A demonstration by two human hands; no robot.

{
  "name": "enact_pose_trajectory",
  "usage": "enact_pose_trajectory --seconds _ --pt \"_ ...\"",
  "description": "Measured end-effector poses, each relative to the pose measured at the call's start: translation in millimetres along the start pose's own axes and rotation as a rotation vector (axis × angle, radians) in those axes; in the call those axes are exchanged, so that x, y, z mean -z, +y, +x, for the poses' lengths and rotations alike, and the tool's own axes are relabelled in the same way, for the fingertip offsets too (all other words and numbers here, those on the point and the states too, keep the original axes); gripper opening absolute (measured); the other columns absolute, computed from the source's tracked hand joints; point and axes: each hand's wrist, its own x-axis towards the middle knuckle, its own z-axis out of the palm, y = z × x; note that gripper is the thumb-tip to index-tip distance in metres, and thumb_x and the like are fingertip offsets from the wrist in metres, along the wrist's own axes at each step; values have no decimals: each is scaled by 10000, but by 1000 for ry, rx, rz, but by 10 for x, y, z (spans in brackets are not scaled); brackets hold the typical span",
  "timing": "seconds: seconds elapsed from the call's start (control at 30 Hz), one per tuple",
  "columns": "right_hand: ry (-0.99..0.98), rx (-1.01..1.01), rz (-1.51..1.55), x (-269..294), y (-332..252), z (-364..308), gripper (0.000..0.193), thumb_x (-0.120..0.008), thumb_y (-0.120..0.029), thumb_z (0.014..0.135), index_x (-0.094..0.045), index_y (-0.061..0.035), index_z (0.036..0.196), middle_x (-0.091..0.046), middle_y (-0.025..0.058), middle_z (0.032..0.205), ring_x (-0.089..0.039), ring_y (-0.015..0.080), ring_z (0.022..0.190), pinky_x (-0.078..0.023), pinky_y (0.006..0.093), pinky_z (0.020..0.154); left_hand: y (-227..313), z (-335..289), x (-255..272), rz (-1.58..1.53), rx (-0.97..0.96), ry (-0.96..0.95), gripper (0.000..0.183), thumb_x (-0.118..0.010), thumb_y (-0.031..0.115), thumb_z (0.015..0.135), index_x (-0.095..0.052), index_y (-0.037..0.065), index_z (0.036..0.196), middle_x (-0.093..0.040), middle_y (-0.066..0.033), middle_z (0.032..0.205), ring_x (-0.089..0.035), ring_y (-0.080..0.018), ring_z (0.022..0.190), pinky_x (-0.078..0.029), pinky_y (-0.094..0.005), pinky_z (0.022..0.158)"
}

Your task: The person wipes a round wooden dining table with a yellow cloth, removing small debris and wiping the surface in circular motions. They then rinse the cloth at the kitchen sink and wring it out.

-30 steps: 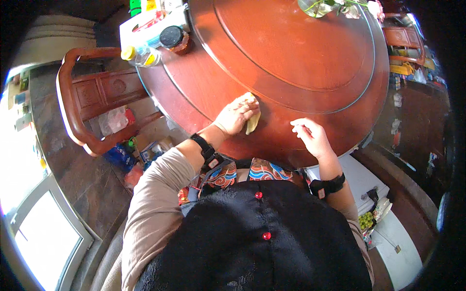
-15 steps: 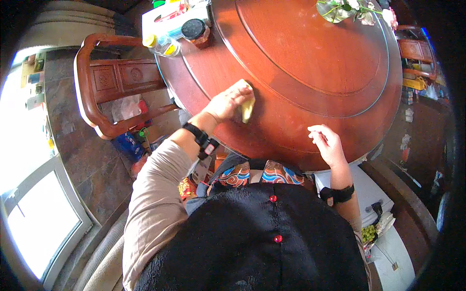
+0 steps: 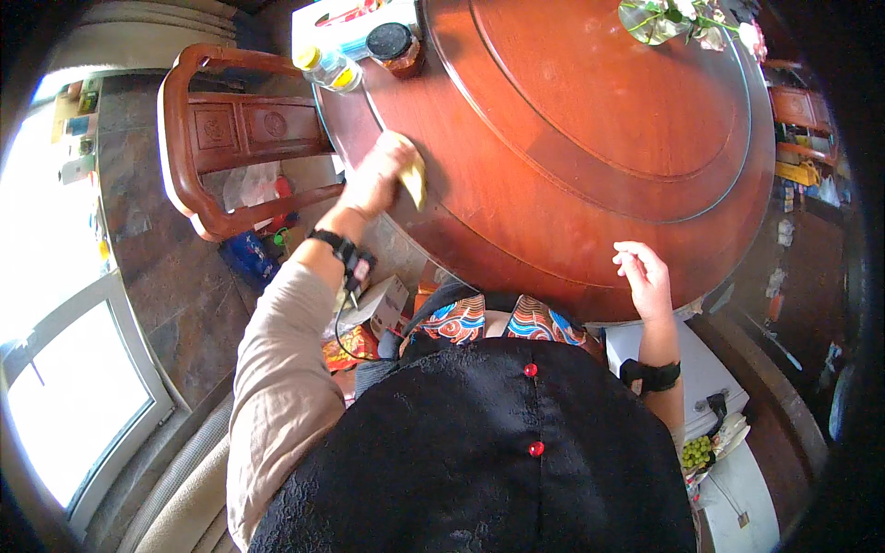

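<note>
My left hand [image 3: 376, 175] is closed on a pale yellow cloth [image 3: 414, 182] and presses it to the top of the round, reddish-brown wooden table [image 3: 572, 120], close to the table's left edge. Part of the cloth sticks out to the right of my fingers; the rest is hidden under the palm. My right hand [image 3: 647, 279] is held over the near right part of the table with loosely bent fingers, a little apart, and nothing in them. Beyond my left hand stand a dark-lidded jar [image 3: 395, 51] and a clear container with a yellow lid [image 3: 327, 69].
A carved wooden chair [image 3: 207, 138] stands at the table's left side. Flowers in a glass vase [image 3: 650, 23] are at the far right of the tabletop. Low on the right, green grapes [image 3: 697, 452] lie by a white surface. A blue bag [image 3: 247, 260] rests below the chair.
My left hand has slid the cloth leftward across the tabletop, toward the edge beside the chair. The right hand appears slightly farther right; the whole view has shifted a little.
</note>
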Motion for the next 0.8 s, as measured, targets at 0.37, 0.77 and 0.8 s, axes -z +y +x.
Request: enact_pose_trajectory --seconds 0.37,0.77,0.8 --pt "1 -14 -17 -47 -119 98 200 -565 -142 954 -632 -10 1088 -650 47 909 -597 101 820 -488 247 725 32 -535 -411 754 -518 -239 296 -534 110 872 -608 41 1150 -583 -125 1223 -480 -339 1252 -344 -399 1113" --pt "-34 -37 -57 -102 -228 125 181 -557 -109 953 -632 -10 1085 -649 47 910 -590 97 816 -486 246 724 -28 -760 -719 106 -152 -30 234 -528 120 886 -576 40 1101 -581 -78 1112 -526 -222 1112 -387 -341 1007" --pt "-31 -20 -63 -105 -213 132 182 -557 -108 953 -632 -9 1085 -648 48 917 -588 97 814 -484 245 723 -23 -758 -723 264 -208 -127 200 -537 122 889 -582 43 1067 -581 -58 1070 -533 -204 1057 -398 -335 978"
